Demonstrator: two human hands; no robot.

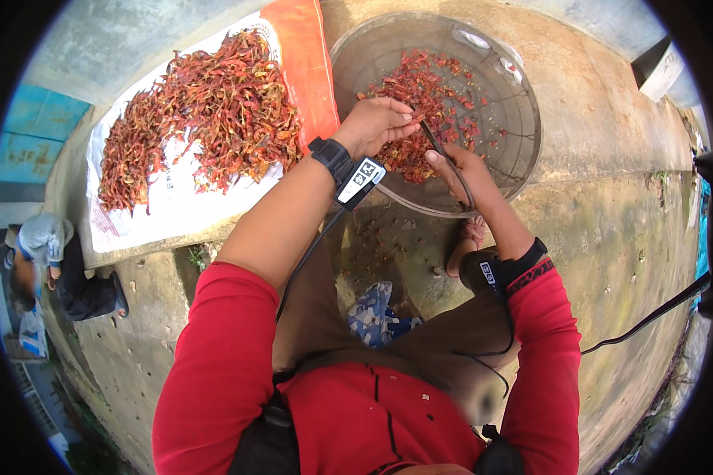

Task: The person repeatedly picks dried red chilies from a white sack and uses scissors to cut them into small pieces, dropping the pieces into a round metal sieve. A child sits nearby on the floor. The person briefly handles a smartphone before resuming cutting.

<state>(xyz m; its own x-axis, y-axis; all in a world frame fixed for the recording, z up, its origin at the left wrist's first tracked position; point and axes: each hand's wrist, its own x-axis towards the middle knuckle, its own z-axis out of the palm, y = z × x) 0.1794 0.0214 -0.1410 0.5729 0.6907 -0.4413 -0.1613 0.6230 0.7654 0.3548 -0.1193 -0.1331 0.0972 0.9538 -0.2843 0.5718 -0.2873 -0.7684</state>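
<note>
My left hand (375, 126) is over the round mesh sieve (514, 154), its fingertips pinching a small piece of red dried chili (417, 118). In my right hand (472, 178) is a dark, slightly curved blade (432, 139), perhaps a sickle. The blade's upper end meets the chili at my left fingertips; my right palm covers part of the tool. Cut pieces of dried chili (413, 77) and scattered pale seeds lie in the sieve below both hands.
Whole dried chilies (214, 107) are heaped on a white and orange woven sack (312, 65) to the left. Patterned cloth (371, 314) lies between my legs. A person (53, 261) sits at far left. A concrete ledge (600, 130) supports the sieve.
</note>
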